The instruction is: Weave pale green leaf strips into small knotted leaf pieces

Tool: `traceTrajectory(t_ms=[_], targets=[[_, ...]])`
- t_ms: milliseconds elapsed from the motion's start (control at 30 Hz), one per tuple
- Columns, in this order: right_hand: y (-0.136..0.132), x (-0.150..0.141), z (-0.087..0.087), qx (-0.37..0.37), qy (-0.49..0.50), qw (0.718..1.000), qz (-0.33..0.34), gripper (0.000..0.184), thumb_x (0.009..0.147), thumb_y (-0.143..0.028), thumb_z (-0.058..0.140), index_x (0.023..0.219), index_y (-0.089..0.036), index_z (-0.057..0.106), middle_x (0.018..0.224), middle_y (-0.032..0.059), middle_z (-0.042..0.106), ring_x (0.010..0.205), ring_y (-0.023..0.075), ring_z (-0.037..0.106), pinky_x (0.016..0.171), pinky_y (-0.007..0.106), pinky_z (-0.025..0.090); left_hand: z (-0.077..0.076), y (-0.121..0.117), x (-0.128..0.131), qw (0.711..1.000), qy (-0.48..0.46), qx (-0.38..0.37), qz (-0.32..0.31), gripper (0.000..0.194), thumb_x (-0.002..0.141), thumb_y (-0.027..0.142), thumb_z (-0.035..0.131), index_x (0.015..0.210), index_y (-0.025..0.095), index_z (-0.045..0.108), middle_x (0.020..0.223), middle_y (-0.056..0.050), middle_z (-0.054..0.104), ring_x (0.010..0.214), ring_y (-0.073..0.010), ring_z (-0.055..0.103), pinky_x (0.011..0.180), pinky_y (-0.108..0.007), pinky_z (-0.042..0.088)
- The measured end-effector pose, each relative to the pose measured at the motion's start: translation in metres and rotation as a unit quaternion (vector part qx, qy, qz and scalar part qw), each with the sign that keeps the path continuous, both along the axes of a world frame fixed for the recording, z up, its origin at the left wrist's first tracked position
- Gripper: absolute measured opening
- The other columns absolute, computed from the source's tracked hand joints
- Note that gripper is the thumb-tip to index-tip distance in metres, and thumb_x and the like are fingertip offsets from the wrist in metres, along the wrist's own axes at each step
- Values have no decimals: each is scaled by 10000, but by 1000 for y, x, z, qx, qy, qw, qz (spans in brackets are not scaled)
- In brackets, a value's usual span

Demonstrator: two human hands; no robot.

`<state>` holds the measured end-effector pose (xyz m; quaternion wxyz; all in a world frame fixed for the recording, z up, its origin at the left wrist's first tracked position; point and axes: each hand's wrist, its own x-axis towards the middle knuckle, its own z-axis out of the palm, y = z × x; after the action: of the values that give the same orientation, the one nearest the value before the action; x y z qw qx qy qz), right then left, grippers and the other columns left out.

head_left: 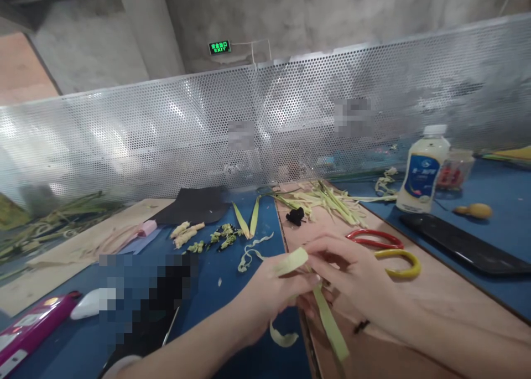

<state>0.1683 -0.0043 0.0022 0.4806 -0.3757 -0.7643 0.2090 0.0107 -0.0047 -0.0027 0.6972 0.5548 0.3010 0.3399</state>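
My left hand (pixel 265 290) is closed on a pale green leaf strip (pixel 334 329), which looks like palm leaf. One flat stretch crosses my left fingers, and a long tail hangs towards me over the board. A curled end (pixel 284 337) shows below my left hand. My right hand (pixel 352 271) meets the left one, its fingertips pinching the same strip where it is folded. The fold itself is mostly hidden by the fingers. Just beyond my right hand lie a red handle loop (pixel 375 238) and a yellow handle loop (pixel 402 264).
Leaf strips (pixel 340 207) are heaped at the board's (pixel 440 296) far end. A bottle (pixel 423 171) and a black tray-like object (pixel 464 243) stand right. Woven green pieces (pixel 224 235) and dark paper (pixel 191 204) lie left, near a magenta device (pixel 37 326). Perforated metal panels (pixel 186 130) close the back.
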Motion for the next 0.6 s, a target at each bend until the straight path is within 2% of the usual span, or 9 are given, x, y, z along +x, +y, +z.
traceTrajectory(t_ms=[133,233,267,333,400,500,600], targets=[[3,3,1,81,-46,996,-2,130,838,-209,526,805,-250,644,825,-5,629,786,131,579,688,248,470,-2,1,0,1000,-2,21,7,214,726,282,664,837,110,603,754,-50,597,672,-129,560,606,-241,442],[4,7,2,167,-72,983,-33,80,836,-236,533,844,-238,613,911,19,601,875,165,546,777,309,445,-3,4,1,997,-16,7,75,190,679,239,697,781,115,596,693,-27,590,608,-106,534,570,-223,426],[4,7,1,170,-84,981,-52,66,831,-256,539,848,-228,596,921,27,591,885,176,536,789,326,435,-3,6,1,994,-26,0,105,184,665,223,706,766,119,593,679,-18,589,595,-98,529,558,-213,421],[4,6,-3,122,-116,982,-90,105,828,-307,532,816,-207,562,867,32,581,827,178,535,743,325,431,-3,10,0,985,-54,-20,160,182,659,220,712,757,133,586,674,-9,597,594,-91,535,543,-195,414],[3,2,-8,55,-146,982,-106,199,842,-353,499,725,-195,531,748,18,568,688,153,527,627,289,417,-2,15,-2,975,-82,-44,200,199,667,246,713,773,147,578,703,-13,620,638,-99,564,550,-185,415],[3,-3,-15,-14,-199,977,-80,313,862,-364,446,603,-190,467,585,-19,497,510,107,435,491,246,330,-1,18,-4,967,-98,-70,223,232,665,272,725,795,149,578,735,-31,645,694,-115,590,572,-187,422],[0,-4,-14,-71,-222,971,-46,318,874,-307,397,581,-186,422,519,-43,415,461,85,348,450,232,256,-2,18,-5,967,-104,-71,221,244,674,267,725,843,141,602,763,-41,655,730,-115,594,610,-187,431]])
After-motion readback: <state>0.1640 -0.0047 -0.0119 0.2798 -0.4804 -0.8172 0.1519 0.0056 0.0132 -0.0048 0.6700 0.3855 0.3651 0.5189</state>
